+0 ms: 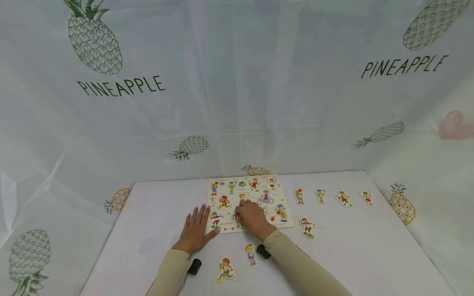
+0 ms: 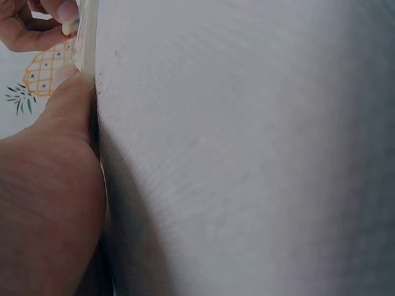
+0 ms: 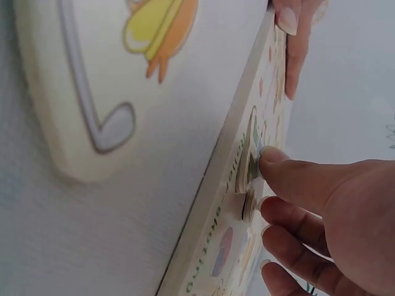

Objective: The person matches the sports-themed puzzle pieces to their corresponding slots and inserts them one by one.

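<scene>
A flat puzzle board [image 1: 229, 216] printed with sports figures lies at the back of the table. My left hand [image 1: 194, 234] rests with fingers spread at its left side, the thumb touching the front left corner. Over the front middle of the board, my right hand [image 1: 253, 218] pinches a small figure-shaped puzzle piece [image 3: 248, 161] between thumb and fingers. In the right wrist view this piece stands slightly proud of the board surface; the picture on it is mostly hidden. Part of the board is covered by the right hand in the head view.
Two loose pieces, a runner [image 1: 226, 269] and a blond figure [image 1: 251, 255], lie in front of the board. A skateboarder piece [image 1: 307, 228] sits to its right, below a row of several more, including a footballer [image 1: 344, 198]. A pineapple-printed curtain [image 1: 237, 102] hangs behind the table.
</scene>
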`<act>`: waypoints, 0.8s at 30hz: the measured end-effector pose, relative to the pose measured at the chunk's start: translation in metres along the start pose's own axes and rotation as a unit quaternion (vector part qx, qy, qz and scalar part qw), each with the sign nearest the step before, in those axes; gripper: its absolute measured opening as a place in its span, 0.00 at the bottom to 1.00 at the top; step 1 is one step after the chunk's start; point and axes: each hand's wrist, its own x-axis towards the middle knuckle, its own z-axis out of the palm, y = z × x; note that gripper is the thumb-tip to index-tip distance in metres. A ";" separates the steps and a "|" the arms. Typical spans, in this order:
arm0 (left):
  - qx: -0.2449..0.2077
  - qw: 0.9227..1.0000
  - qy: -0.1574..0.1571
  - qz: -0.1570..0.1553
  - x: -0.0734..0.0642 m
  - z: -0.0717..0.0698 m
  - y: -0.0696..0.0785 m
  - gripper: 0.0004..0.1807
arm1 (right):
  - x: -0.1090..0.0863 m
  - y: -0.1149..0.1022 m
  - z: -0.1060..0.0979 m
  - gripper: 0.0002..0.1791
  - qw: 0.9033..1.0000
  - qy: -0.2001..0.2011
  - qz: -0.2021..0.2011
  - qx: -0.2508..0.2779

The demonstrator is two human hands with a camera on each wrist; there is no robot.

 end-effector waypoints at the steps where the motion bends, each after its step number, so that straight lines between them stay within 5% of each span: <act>1: -0.002 1.000 -0.001 0.000 0.000 0.000 0.000 0.51 | 0.000 0.000 0.000 0.06 1.000 0.001 0.000 0.001; 14: 0.002 1.000 -0.005 -0.005 -0.002 -0.004 0.003 0.51 | -0.012 0.003 -0.005 0.10 1.000 0.026 -0.004 0.009; 24: 0.004 1.000 -0.009 -0.003 -0.001 -0.002 0.001 0.51 | -0.044 0.038 -0.032 0.12 0.995 0.075 0.062 0.030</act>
